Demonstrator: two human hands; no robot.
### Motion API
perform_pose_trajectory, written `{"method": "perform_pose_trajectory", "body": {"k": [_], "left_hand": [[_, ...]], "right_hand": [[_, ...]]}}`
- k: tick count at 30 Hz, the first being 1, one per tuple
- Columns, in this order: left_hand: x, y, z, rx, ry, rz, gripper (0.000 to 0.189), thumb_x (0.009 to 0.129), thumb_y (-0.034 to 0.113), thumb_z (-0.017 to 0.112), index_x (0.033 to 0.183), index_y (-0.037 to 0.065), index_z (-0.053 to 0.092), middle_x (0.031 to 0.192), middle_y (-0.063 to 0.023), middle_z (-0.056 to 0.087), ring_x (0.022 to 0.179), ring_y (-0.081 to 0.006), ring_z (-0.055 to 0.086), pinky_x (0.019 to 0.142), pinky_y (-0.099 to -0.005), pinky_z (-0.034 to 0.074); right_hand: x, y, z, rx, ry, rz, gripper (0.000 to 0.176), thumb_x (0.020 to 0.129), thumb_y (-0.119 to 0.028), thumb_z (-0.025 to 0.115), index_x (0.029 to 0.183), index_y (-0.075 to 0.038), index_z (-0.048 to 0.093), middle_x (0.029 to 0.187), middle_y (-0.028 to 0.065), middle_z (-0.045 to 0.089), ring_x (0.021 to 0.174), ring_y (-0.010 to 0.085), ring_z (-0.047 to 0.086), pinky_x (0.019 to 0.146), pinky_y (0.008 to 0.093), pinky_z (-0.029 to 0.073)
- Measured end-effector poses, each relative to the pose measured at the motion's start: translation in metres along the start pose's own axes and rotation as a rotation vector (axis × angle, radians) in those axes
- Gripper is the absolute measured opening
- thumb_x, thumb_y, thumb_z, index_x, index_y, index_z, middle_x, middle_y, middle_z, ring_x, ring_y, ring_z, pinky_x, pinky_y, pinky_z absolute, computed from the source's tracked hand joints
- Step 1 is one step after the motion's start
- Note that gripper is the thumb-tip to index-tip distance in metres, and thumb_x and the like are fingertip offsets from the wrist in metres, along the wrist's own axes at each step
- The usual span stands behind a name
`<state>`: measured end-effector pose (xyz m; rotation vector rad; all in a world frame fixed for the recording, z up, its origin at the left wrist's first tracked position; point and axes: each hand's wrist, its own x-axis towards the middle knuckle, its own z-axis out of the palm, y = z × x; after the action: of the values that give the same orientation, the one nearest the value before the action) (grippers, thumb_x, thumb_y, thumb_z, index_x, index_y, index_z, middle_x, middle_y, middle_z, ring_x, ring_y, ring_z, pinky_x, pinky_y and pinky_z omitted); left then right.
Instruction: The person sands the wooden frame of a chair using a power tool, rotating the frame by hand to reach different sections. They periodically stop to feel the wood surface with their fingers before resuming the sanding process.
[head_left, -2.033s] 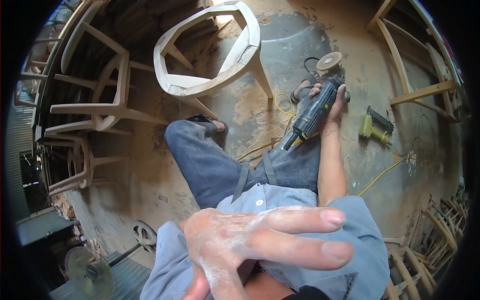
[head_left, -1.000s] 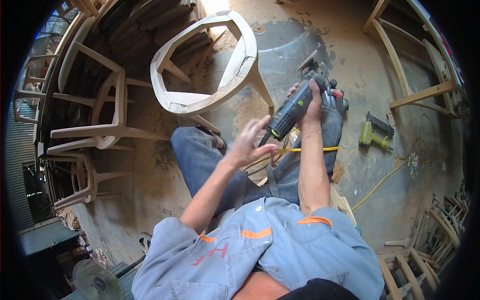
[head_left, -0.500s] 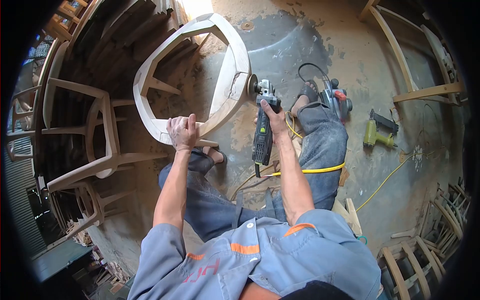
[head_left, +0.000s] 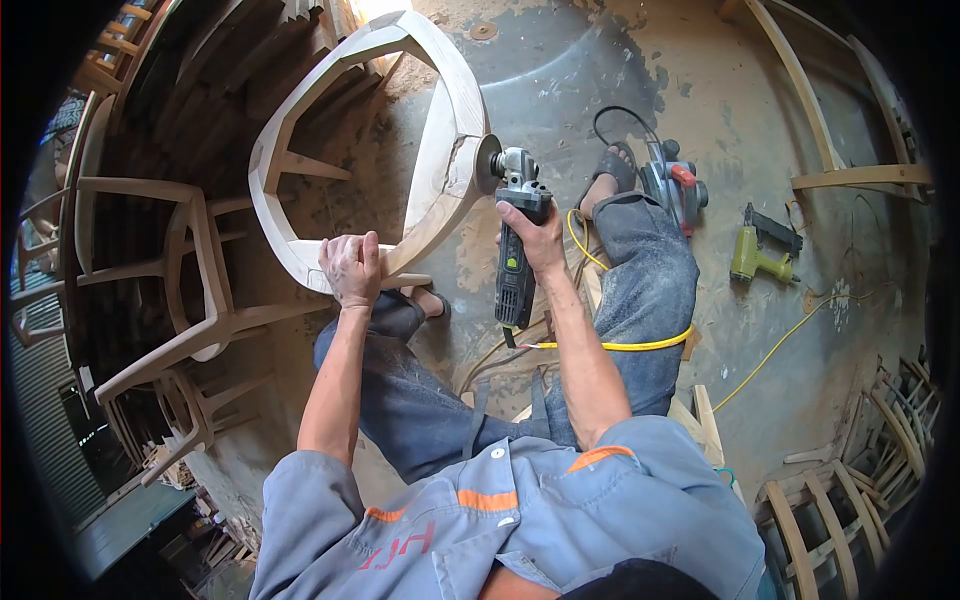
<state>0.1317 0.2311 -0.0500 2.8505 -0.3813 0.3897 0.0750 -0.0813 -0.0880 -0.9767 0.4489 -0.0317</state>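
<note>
A pale wooden chair frame (head_left: 283,150) with a rounded outline stands tilted in front of me, slender legs reaching behind it. My left hand (head_left: 350,270) is closed around its lower rim. In my right hand (head_left: 537,240) is a black angle grinder (head_left: 516,265), its body pointing away from me. The grinder's round disc (head_left: 488,164) meets the outer right edge of the frame, beside a dark crack in the wood. Whether the disc spins cannot be made out. A power cord leaves the grinder's rear end near my knees.
Wooden chair frames (head_left: 190,290) are stacked at left beside dark boards (head_left: 215,75). To the right lie an electric planer (head_left: 675,188) and a green nail gun (head_left: 762,250). A yellow hose (head_left: 640,346) crosses my leg. Curved wooden parts (head_left: 815,535) fill the lower right.
The chair frame, my left hand and the grinder have shifted slightly left in view. The disc now sits a little lower relative to the frame's edge, its face turned more toward me.
</note>
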Motion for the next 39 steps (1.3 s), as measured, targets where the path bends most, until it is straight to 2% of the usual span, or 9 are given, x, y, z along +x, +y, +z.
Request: {"method": "perform_pose_trajectory", "body": {"k": [6,10,14,17,21,25,29,36,39], "left_hand": [[0.002,-0.001,0.003,0.015,0.010,0.010,0.038,0.101,0.041,0.059,0.084,0.009,0.072,0.090,-0.0058,0.071,0.102,-0.0273,0.063,0.112,-0.0494,0.034],[0.001,0.000,0.001,0.016,0.003,-0.005,0.038,0.101,0.041,0.059,0.084,0.009,0.072,0.090,-0.0059,0.071,0.102,-0.0275,0.063,0.113,-0.0493,0.034],[0.003,0.000,0.001,0.017,-0.003,-0.011,0.038,0.101,0.041,0.058,0.085,0.010,0.072,0.091,-0.0060,0.071,0.103,-0.0272,0.062,0.113,-0.0492,0.034],[0.002,-0.001,0.002,0.008,-0.013,-0.014,0.038,0.101,0.042,0.057,0.085,0.010,0.073,0.091,-0.0060,0.070,0.103,-0.0271,0.062,0.113,-0.0488,0.034],[0.003,0.004,-0.002,0.014,0.012,-0.028,0.037,0.100,0.041,0.058,0.085,0.010,0.072,0.090,-0.0061,0.070,0.102,-0.0271,0.063,0.113,-0.0490,0.034],[0.002,0.007,-0.003,0.007,0.026,-0.023,0.036,0.099,0.040,0.059,0.083,0.010,0.072,0.089,-0.0062,0.068,0.100,-0.0274,0.063,0.113,-0.0491,0.034],[0.003,0.005,-0.002,-0.004,0.045,-0.010,0.036,0.099,0.040,0.060,0.082,0.010,0.071,0.089,-0.0064,0.068,0.099,-0.0276,0.063,0.113,-0.0494,0.034],[0.003,0.008,-0.005,-0.011,0.048,-0.028,0.035,0.098,0.039,0.060,0.082,0.010,0.071,0.089,-0.0067,0.069,0.099,-0.0275,0.063,0.112,-0.0489,0.034],[0.003,0.009,-0.006,-0.012,0.047,-0.032,0.035,0.098,0.039,0.060,0.082,0.011,0.072,0.089,-0.0065,0.069,0.100,-0.0273,0.063,0.113,-0.0490,0.034]], "right_hand": [[-0.006,0.018,0.000,0.060,0.057,0.034,0.041,0.086,-0.031,0.085,0.112,-0.004,0.068,0.076,0.0039,0.066,0.058,0.0143,0.066,0.053,0.0288,0.055],[0.001,0.009,0.004,0.011,-0.011,-0.031,0.039,0.086,-0.031,0.085,0.109,-0.005,0.067,0.076,0.0037,0.065,0.058,0.0140,0.066,0.053,0.0284,0.055],[0.001,0.025,-0.004,0.051,0.060,0.026,0.038,0.087,-0.031,0.085,0.107,-0.004,0.066,0.075,0.0040,0.066,0.058,0.0138,0.066,0.052,0.0284,0.054],[-0.001,0.014,-0.002,0.094,0.016,0.051,0.039,0.087,-0.031,0.085,0.107,-0.004,0.066,0.075,0.0047,0.066,0.056,0.0140,0.065,0.051,0.0289,0.055],[0.017,-0.005,-0.002,-0.002,-0.021,0.013,0.040,0.087,-0.031,0.084,0.107,-0.003,0.065,0.074,0.0059,0.065,0.056,0.0164,0.067,0.052,0.0308,0.057],[0.019,0.001,-0.012,0.058,-0.009,0.145,0.039,0.086,-0.031,0.085,0.107,-0.004,0.067,0.074,0.0044,0.065,0.056,0.0148,0.067,0.051,0.0291,0.055],[0.020,-0.014,-0.008,0.026,-0.041,0.111,0.040,0.086,-0.033,0.084,0.106,-0.004,0.065,0.073,0.0050,0.065,0.056,0.0156,0.067,0.052,0.0297,0.057],[0.032,-0.015,-0.022,0.053,-0.046,0.293,0.045,0.087,-0.037,0.084,0.109,-0.005,0.063,0.076,0.0070,0.066,0.061,0.0174,0.070,0.052,0.0319,0.059],[0.031,-0.024,-0.018,0.054,-0.091,0.272,0.048,0.086,-0.040,0.084,0.110,-0.005,0.063,0.077,0.0078,0.066,0.063,0.0178,0.071,0.053,0.0325,0.060]]}}
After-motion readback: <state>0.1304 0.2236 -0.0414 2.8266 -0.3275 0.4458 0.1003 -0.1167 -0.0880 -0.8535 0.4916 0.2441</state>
